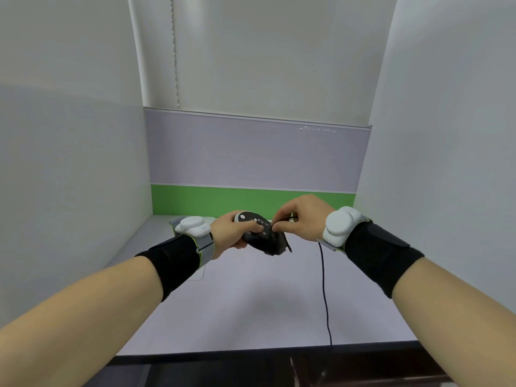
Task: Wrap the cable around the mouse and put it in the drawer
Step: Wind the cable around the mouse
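Observation:
A black mouse (264, 236) is held above the desk, its underside with a label turned up toward me. My left hand (233, 233) grips its left end, thumb pressed on the underside. My right hand (300, 219) pinches the black cable (324, 289) against the mouse's right part, where some cable lies around the body. The rest of the cable hangs under my right wrist, runs down across the desk and drops over its front edge. No drawer is in view.
The pale desk top (251, 303) is boxed in by white side panels and a lilac and green back partition (251, 199). A dark gap lies below the desk's front edge (251, 354). Both wrists carry white trackers on black bands.

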A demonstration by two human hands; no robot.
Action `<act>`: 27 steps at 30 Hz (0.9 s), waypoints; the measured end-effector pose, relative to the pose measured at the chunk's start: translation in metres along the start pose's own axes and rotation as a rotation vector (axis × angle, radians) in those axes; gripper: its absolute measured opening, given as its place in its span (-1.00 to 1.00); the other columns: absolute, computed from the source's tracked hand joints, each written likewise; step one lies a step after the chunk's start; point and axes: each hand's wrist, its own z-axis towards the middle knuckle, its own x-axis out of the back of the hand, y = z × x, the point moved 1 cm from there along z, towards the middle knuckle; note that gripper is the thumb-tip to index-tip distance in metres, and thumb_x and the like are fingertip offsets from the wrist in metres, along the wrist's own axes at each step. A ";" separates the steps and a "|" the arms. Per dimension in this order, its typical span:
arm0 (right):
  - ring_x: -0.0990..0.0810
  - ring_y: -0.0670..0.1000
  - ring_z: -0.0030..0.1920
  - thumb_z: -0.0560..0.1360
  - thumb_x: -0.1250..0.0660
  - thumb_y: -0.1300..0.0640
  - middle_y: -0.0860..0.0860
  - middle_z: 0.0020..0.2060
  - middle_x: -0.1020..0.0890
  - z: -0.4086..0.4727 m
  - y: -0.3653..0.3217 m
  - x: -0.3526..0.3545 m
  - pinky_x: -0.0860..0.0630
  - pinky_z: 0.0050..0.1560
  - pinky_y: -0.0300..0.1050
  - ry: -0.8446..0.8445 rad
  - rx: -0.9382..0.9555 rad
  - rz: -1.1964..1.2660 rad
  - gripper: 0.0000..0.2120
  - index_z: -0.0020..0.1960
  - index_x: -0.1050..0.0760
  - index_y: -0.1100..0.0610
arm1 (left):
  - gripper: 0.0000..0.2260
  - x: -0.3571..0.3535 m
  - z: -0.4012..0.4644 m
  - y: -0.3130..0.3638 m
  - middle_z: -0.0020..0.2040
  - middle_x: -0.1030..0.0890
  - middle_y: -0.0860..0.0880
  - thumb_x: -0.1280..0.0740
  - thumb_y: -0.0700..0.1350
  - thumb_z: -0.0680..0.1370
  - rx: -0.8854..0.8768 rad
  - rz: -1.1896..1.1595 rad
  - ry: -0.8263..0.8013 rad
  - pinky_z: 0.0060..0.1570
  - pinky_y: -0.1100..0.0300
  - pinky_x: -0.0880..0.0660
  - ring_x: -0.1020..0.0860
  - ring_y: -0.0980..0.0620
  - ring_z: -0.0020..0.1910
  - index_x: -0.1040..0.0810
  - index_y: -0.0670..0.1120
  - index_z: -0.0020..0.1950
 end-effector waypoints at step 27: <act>-0.47 -0.18 -0.53 0.56 -0.18 0.00 -0.10 -0.49 -0.60 -0.014 -0.002 -0.043 -0.38 -0.43 -0.25 -0.015 -0.298 0.156 -0.81 0.08 -0.54 -0.08 | -0.73 -0.009 -0.001 0.011 -0.21 -0.67 -0.15 -0.40 -0.18 0.50 -0.050 -0.564 0.017 -0.34 0.21 -0.60 -0.64 -0.10 -0.40 -0.49 -0.22 0.16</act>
